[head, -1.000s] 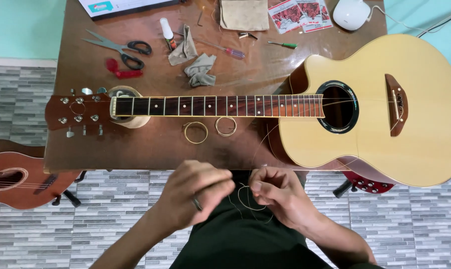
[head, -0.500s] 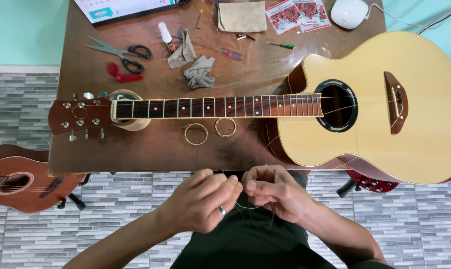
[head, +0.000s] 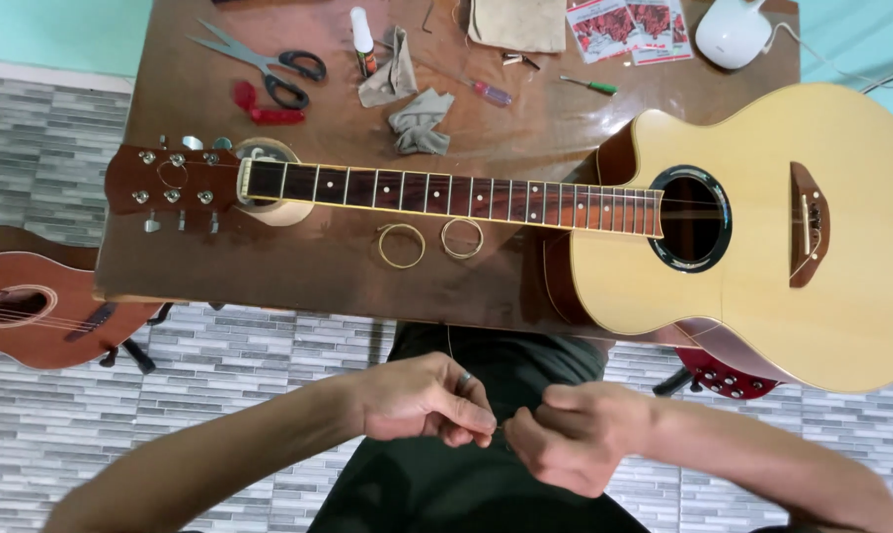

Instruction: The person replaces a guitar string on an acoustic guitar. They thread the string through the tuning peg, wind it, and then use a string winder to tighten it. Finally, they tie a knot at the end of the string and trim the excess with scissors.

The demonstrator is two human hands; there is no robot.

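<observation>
While your left hand (head: 428,400) and right hand (head: 565,444) pinched a thin wire between closed fingertips above your lap, the pale guitar (head: 742,222) lay across the brown table (head: 298,271), two coiled strings (head: 429,242) beside its neck, scissors (head: 264,67) further off, grey tiled floor (head: 41,138) below.

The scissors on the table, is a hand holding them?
No, the scissors lie alone at the far side of the table, while both hands, left hand and right hand, are down over the person's lap.
</observation>
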